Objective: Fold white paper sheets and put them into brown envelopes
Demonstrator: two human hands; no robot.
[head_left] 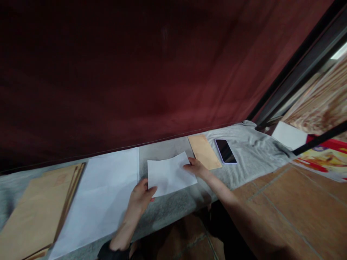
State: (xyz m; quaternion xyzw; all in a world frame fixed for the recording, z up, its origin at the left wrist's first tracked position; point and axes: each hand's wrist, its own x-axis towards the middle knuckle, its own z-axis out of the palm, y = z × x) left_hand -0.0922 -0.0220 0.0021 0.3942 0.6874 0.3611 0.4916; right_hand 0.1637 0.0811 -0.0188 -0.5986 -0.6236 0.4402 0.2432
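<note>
Lying across the middle of the grey cloth, a white sheet is held at both ends just above or on the fabric; the blur makes it hard to say which. The left hand pinches the sheet's near left corner, thumb on top and fingers curled beneath. The right hand meets the sheet's right edge with its fingers laid over the paper, but I cannot tell whether it grips the sheet or only presses on it.

Just to the right of that hand lies a brown envelope, and beside the envelope a smartphone rests face up with a dark screen. Left of the sheet is a large stack of white paper, and further left a pile of brown envelopes touches that stack's edge. A dark red curtain hangs behind the cloth. Brown floor tiles show at the lower right.
</note>
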